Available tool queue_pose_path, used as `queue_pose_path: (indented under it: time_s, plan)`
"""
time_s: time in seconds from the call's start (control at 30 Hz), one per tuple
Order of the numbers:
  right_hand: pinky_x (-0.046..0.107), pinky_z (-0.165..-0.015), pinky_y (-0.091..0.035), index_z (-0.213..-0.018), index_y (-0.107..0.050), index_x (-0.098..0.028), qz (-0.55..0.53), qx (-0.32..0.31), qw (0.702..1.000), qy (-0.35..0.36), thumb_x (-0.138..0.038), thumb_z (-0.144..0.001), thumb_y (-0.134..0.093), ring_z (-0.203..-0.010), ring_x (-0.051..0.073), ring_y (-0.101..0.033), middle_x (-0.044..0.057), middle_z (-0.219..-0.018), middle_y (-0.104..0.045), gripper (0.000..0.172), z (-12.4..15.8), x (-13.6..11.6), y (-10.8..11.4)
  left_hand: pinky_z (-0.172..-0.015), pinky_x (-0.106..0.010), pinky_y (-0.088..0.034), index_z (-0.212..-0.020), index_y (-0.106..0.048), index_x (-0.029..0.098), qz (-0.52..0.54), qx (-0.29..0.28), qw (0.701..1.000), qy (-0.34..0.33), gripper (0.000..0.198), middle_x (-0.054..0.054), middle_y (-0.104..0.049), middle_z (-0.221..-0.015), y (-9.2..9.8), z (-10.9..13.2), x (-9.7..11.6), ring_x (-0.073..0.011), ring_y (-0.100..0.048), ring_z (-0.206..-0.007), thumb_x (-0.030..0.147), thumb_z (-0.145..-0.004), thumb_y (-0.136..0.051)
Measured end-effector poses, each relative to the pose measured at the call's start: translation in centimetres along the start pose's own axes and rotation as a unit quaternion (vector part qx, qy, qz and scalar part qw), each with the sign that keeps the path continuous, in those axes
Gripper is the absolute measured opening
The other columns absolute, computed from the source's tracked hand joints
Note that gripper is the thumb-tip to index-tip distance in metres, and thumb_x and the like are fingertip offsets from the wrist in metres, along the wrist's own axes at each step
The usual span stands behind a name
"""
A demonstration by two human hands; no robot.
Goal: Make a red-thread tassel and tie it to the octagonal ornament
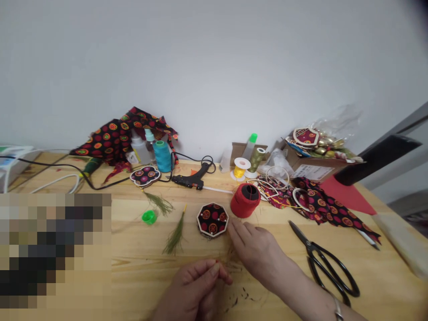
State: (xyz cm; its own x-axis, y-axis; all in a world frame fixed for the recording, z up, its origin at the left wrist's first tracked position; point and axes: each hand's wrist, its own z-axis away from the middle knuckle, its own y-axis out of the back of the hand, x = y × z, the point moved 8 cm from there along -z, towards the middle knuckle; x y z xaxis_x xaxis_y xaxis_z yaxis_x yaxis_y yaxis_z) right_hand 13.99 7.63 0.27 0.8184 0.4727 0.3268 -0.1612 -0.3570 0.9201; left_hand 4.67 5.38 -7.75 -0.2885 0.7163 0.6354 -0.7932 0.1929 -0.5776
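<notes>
My left hand [200,285] is near the table's front, its thumb and index finger pinched together. A tiny reddish bit shows at the fingertips, too small to name. My right hand [256,247] reaches in from the right, fingers stretched out and low over the wood. Its fingertips are at the right edge of an octagonal ornament [213,219], which has black-and-red patterned fabric, a pale rim and small white beads. Whether they touch it is unclear. Behind that hand stands a spool of red thread [241,203]. Left of the ornament lies a green tassel [176,234].
Black scissors [314,249] lie at the right. A glue gun [190,178], teal thread cone [162,156], flower-shaped ornament [145,176], green cap [149,217] and yellow spool [241,168] are farther back. Patterned cloth [329,198] and a filled cardboard box [309,167] occupy the back right.
</notes>
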Motion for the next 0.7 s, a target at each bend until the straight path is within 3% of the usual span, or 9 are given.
queue_pose_path:
  time_s: [0.17, 0.37, 0.47, 0.53, 0.63, 0.7]
  plan:
    - [0.031, -0.050, -0.052, -0.111, -0.060, -0.005, 0.007, -0.002, 1.000, -0.003, 0.004, -0.078, -0.049, -0.073, 0.023, -0.064, 0.019, -0.109, -0.067, 0.036, -0.3, 0.4, -0.6, -0.033, -0.018, -0.011, -0.065, -0.071, 0.014, 0.003, -0.016, 1.000, 0.001, 0.038, 0.013, -0.030, -0.033, 0.1, -0.2, -0.3, -0.0019, -0.013, -0.031, 0.050, -0.060, -0.083]
    - [0.030, -0.044, -0.045, -0.073, -0.058, -0.015, -0.025, -0.003, 1.000, -0.011, 0.007, -0.075, -0.049, -0.058, 0.022, -0.059, 0.008, -0.065, -0.061, 0.024, -0.4, 0.9, -1.0, -0.032, -0.018, -0.010, -0.065, -0.070, 0.015, 0.001, -0.024, 1.000, 0.002, 0.038, 0.014, -0.028, -0.033, 0.1, -0.2, -0.3, -0.0021, -0.012, -0.031, 0.051, -0.062, -0.081]
    - [0.029, -0.049, -0.048, -0.078, -0.059, -0.016, -0.056, 0.005, 0.998, -0.025, 0.008, -0.075, -0.047, -0.063, 0.020, -0.060, 0.007, -0.072, -0.063, 0.026, -0.4, 2.0, 0.3, -0.033, -0.018, -0.009, -0.064, -0.070, 0.015, -0.002, -0.023, 1.000, -0.001, 0.038, 0.014, -0.027, -0.033, 0.1, -0.2, -0.2, -0.0021, -0.012, -0.031, 0.052, -0.061, -0.082]
    - [0.026, -0.057, -0.051, -0.086, -0.060, -0.016, -0.132, 0.040, 0.989, -0.059, 0.005, -0.080, -0.047, -0.068, 0.017, -0.062, 0.006, -0.078, -0.065, 0.025, -0.5, 3.4, 2.3, -0.033, -0.019, -0.008, -0.065, -0.071, 0.015, -0.003, -0.024, 1.000, -0.001, 0.038, 0.013, -0.027, -0.033, 0.2, -0.2, -0.3, -0.0023, -0.011, -0.032, 0.051, -0.062, -0.081]
    - [0.024, -0.065, -0.051, -0.086, -0.062, -0.018, -0.326, 0.157, 0.918, -0.164, -0.007, -0.089, -0.050, -0.071, 0.014, -0.063, 0.003, -0.079, -0.067, 0.017, 0.2, 7.1, 6.4, -0.033, -0.019, -0.008, -0.067, -0.071, 0.015, -0.003, -0.029, 1.000, 0.001, 0.037, 0.013, -0.027, -0.034, 0.4, -0.3, -0.5, -0.0028, -0.012, -0.032, 0.051, -0.065, -0.080]
    - [0.023, -0.061, -0.049, -0.086, -0.064, -0.022, -0.377, 0.226, 0.863, -0.251, -0.013, -0.089, -0.055, -0.069, 0.013, -0.062, 0.000, -0.082, -0.068, 0.013, 1.7, 9.6, 8.7, -0.034, -0.019, -0.007, -0.067, -0.071, 0.015, -0.002, -0.024, 1.000, 0.000, 0.037, 0.013, -0.027, -0.035, 0.5, -0.3, -0.6, -0.0028, -0.012, -0.032, 0.050, -0.065, -0.080]
